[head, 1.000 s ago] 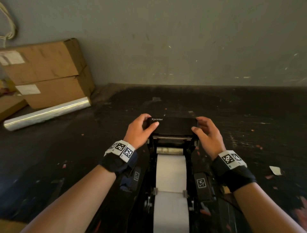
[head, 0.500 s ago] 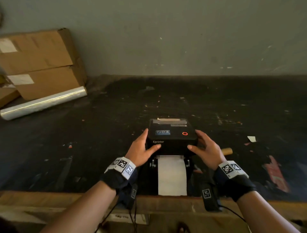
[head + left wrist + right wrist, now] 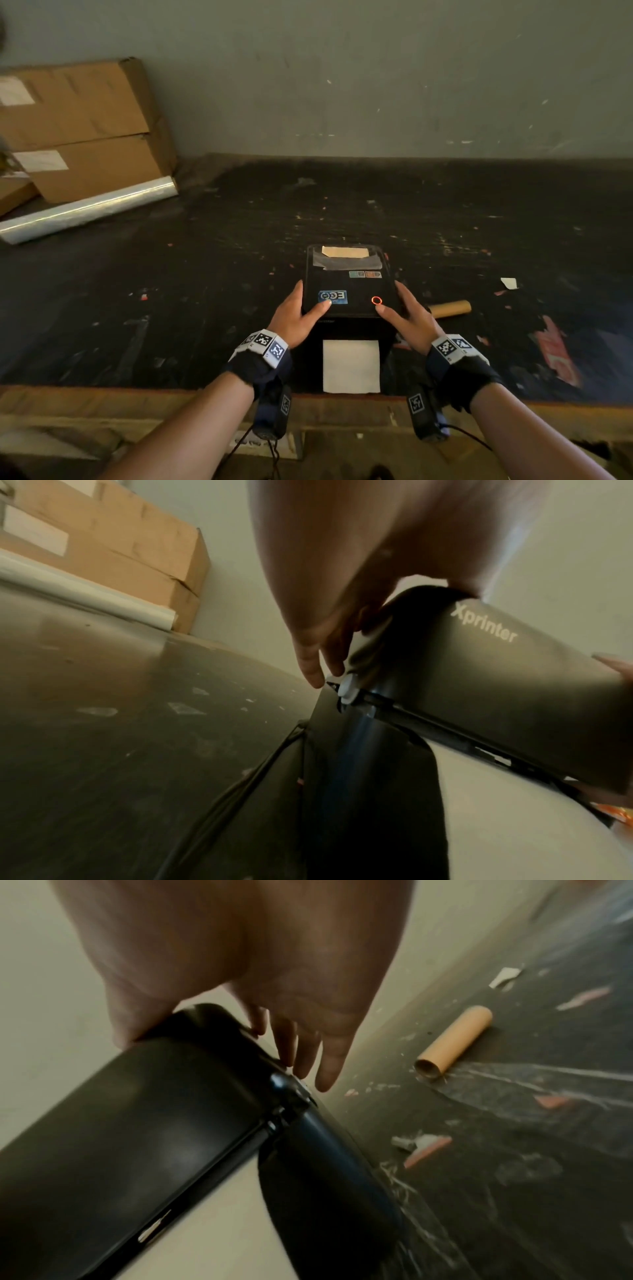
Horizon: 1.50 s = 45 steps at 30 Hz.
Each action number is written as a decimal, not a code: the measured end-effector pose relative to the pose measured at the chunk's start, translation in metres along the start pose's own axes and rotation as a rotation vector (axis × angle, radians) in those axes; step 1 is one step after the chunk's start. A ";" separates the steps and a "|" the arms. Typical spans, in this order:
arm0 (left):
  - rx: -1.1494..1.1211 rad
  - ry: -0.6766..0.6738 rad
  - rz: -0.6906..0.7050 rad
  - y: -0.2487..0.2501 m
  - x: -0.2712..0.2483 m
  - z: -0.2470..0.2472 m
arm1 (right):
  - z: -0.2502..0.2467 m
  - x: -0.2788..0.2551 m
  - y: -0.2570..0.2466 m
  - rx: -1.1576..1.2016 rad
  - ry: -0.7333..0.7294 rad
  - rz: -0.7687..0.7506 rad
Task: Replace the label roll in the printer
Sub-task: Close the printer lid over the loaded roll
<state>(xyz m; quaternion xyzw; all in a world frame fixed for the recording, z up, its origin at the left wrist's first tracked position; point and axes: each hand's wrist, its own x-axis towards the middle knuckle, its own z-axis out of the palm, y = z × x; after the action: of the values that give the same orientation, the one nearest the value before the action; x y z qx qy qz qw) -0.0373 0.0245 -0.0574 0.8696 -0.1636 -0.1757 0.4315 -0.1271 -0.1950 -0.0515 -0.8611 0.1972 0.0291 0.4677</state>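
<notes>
A black Xprinter label printer [image 3: 349, 274] sits near the table's front edge with its lid down and a red ring light lit. White label paper [image 3: 351, 366] comes out of its front slot. My left hand [image 3: 298, 318] lies on the lid's left front corner, thumb on top and straight fingers [image 3: 316, 666] down the side. My right hand [image 3: 407, 318] mirrors it on the right corner, fingers [image 3: 325, 1069] straight along the side. An empty brown cardboard core [image 3: 450, 308] lies on the table just right of the printer; the right wrist view also shows this core [image 3: 453, 1042].
Stacked cardboard boxes [image 3: 78, 130] and a roll of clear film [image 3: 85, 209] stand at the back left against the wall. Paper scraps [image 3: 508, 282] and a red scrap [image 3: 558, 356] litter the dark tabletop on the right. The wooden table edge [image 3: 137, 401] runs just before the printer.
Both hands have swung the printer lid down from raised to closed. The label roll inside is now covered, and only the paper end shows at the front.
</notes>
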 end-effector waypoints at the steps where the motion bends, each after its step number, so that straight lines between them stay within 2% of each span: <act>1: -0.024 -0.007 0.009 -0.003 0.000 0.002 | 0.003 0.001 0.003 0.037 -0.014 0.013; 7: -0.193 0.011 0.040 -0.015 -0.002 0.016 | 0.010 0.003 0.018 0.164 -0.073 0.074; 15: -0.303 0.004 0.053 -0.022 0.002 0.021 | 0.016 0.004 0.024 0.234 -0.047 0.047; 45: -0.380 0.036 0.108 -0.031 0.005 0.025 | 0.021 0.003 0.026 0.346 -0.003 0.017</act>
<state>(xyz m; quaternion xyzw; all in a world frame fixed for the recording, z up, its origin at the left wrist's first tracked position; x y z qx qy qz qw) -0.0401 0.0232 -0.0973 0.7655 -0.1662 -0.1643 0.5995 -0.1314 -0.1911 -0.0847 -0.7660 0.2057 0.0001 0.6090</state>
